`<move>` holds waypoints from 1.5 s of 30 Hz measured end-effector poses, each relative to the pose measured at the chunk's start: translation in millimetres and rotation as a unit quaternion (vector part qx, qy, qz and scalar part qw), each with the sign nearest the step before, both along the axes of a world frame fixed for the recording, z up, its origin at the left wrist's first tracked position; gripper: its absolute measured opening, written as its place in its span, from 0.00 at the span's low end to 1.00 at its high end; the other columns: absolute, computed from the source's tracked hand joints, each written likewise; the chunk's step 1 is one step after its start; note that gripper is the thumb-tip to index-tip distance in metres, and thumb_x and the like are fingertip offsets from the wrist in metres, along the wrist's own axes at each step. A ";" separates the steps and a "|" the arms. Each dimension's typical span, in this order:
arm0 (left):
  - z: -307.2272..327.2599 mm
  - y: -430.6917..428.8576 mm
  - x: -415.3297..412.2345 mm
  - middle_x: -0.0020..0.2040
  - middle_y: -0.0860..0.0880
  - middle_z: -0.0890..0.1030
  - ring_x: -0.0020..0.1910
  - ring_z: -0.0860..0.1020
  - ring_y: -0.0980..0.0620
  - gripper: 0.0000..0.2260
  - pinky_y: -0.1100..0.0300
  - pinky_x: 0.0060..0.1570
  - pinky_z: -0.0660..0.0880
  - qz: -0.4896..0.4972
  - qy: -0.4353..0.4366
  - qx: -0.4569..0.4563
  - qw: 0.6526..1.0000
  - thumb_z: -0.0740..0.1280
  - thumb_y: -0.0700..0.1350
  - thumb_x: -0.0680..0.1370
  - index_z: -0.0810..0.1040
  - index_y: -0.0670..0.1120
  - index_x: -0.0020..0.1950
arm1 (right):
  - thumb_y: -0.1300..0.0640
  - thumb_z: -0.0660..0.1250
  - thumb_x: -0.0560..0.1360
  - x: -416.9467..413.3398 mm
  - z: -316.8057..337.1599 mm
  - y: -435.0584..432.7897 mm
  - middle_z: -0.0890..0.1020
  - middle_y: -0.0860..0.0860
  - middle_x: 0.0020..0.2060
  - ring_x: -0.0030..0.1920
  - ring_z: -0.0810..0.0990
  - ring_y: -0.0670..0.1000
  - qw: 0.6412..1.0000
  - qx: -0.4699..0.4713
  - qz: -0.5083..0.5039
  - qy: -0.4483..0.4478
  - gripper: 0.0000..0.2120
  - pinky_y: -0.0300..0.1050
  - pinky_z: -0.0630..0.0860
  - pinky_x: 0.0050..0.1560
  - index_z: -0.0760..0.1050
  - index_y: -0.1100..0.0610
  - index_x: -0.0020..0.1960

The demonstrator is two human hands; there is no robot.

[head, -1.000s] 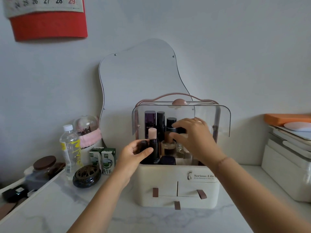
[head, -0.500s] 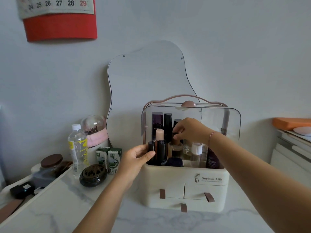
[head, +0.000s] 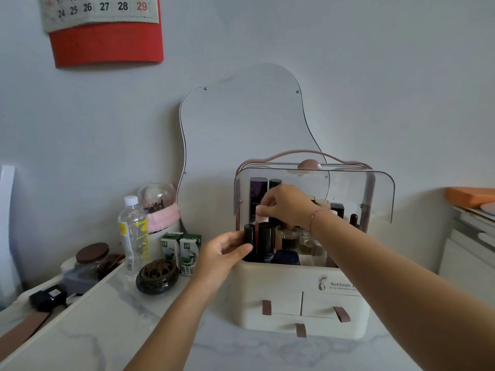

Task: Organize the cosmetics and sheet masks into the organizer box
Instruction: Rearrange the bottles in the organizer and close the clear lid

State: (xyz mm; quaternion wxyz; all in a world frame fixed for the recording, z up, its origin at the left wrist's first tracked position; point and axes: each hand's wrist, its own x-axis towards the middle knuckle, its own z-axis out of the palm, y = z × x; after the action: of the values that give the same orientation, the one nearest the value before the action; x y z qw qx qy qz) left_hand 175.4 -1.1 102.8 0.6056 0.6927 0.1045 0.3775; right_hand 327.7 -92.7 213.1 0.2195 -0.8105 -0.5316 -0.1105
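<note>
- Setup is a white marble-look tabletop (head: pixel 107 330) pushed up against a plain grey wall, with a red-bottomed wall calendar (head: pixel 107 36) up at the far left and a wavy-edged frameless mirror (head: pixel 241 129) leaning on the wall.
- The cream plastic organizer box (head: pixel 284 290) sits right of centre just in front of the mirror. Its clear flip-up lid (head: pixel 348 188) is raised and the three little front drawers (head: pixel 284 306) with brown tabs are closed.
- The top compartment is packed with upright bottles and tubes, mostly dark ones.
- The left hand (head: pixel 222 253) is wrapped round a short black tube (head: pixel 249 242) standing at the near-left corner of that compartment, thumb on the front, fingers behind.
- The right hand (head: pixel 286 207) reaches in under the lid and pinches the top of a pale pink-capped bottle (head: pixel 261 212), just behind the black tube.
- Left of the box: two green-and-white milk cartons (head: pixel 180 250), a dark round incense burner (head: pixel 156 275), a clear plastic water bottle (head: pixel 132 234), and a glass dome on a pink base (head: pixel 158 207) farther back.
</note>
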 end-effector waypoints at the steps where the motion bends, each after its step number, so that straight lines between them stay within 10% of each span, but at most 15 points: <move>1: 0.5 -0.6 -0.3 0.50 0.50 0.85 0.50 0.82 0.57 0.11 0.70 0.47 0.75 0.000 0.000 0.001 1.000 0.71 0.37 0.72 0.81 0.47 0.52 | 0.45 0.66 0.73 0.0 -0.1 0.7 0.82 0.47 0.39 0.42 0.79 0.49 1.000 -0.002 0.002 0.005 0.13 0.46 0.73 0.45 0.82 0.54 0.45; 8: -0.5 -3.0 -0.5 0.48 0.55 0.85 0.50 0.82 0.58 0.11 0.72 0.46 0.74 0.012 -0.015 0.005 1.000 0.72 0.40 0.72 0.81 0.48 0.53 | 0.46 0.63 0.76 -11.1 0.8 -8.6 0.83 0.51 0.42 0.44 0.79 0.51 0.999 -0.008 -0.018 -0.033 0.15 0.48 0.71 0.51 0.81 0.56 0.45; 13: 13.5 -7.0 -7.2 0.51 0.59 0.83 0.53 0.78 0.66 0.18 0.75 0.47 0.72 0.084 -0.095 -0.011 0.992 0.69 0.58 0.68 0.79 0.53 0.55 | 0.46 0.63 0.75 -41.5 -11.4 -58.5 0.79 0.47 0.53 0.51 0.78 0.47 0.987 0.156 -0.002 -0.028 0.16 0.41 0.74 0.53 0.76 0.52 0.59; 16: 28.3 -7.1 -12.2 0.62 0.59 0.78 0.63 0.73 0.63 0.26 0.66 0.61 0.67 0.094 -0.129 0.009 0.987 0.62 0.67 0.72 0.75 0.53 0.64 | 0.47 0.63 0.74 -53.4 -21.8 -112.0 0.79 0.41 0.46 0.46 0.77 0.40 0.929 0.369 -0.013 -0.019 0.12 0.29 0.72 0.45 0.79 0.49 0.53; 20: 46.4 -18.5 -14.6 0.66 0.61 0.74 0.66 0.70 0.65 0.32 0.65 0.66 0.63 0.061 -0.132 0.054 0.988 0.56 0.74 0.69 0.71 0.57 0.66 | 0.54 0.62 0.76 -25.7 -26.7 -163.5 0.74 0.45 0.52 0.52 0.74 0.46 0.841 0.525 -0.127 -0.036 0.11 0.40 0.69 0.53 0.76 0.54 0.57; 24: 47.6 -32.0 -12.0 0.69 0.58 0.72 0.68 0.68 0.64 0.36 0.62 0.68 0.60 0.049 -0.119 0.071 0.989 0.55 0.75 0.68 0.67 0.56 0.70 | 0.50 0.59 0.79 -2.7 -29.9 -170.2 0.75 0.46 0.62 0.60 0.74 0.43 0.862 0.461 -0.060 0.204 0.17 0.36 0.69 0.57 0.69 0.51 0.67; 32: 19.0 -39.2 -22.8 0.68 0.60 0.73 0.67 0.69 0.64 0.35 0.70 0.66 0.64 0.055 -0.094 0.070 0.992 0.56 0.74 0.69 0.68 0.55 0.71 | 0.50 0.56 0.79 -24.8 -74.6 -175.7 0.75 0.21 0.48 0.51 0.72 0.23 0.878 0.415 0.019 0.238 0.13 0.17 0.67 0.42 0.71 0.32 0.55; 42: -35.3 -43.2 -6.5 0.67 0.67 0.67 0.60 0.62 0.81 0.26 0.84 0.54 0.58 0.104 0.002 0.068 0.992 0.56 0.65 0.75 0.64 0.58 0.72 | 0.38 0.58 0.70 -17.6 -135.2 -164.0 0.68 0.42 0.70 0.69 0.65 0.42 0.862 0.356 -0.033 0.358 0.32 0.47 0.62 0.70 0.59 0.42 0.73; 45: -42.4 -39.5 -1.3 0.65 0.75 0.64 0.61 0.62 0.81 0.35 0.81 0.55 0.59 0.101 -0.008 0.050 0.994 0.59 0.73 0.68 0.62 0.61 0.72 | 0.37 0.60 0.70 -11.8 -141.8 -161.4 0.69 0.38 0.68 0.65 0.68 0.36 0.863 0.345 -0.016 0.368 0.31 0.41 0.67 0.64 0.57 0.35 0.71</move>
State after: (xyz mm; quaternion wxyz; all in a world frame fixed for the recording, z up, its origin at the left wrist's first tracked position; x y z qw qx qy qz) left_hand 174.1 -40.6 60.3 0.5301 0.7051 0.1500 0.4465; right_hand 315.9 -254.1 71.3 0.6635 -0.6727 -0.3271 0.0162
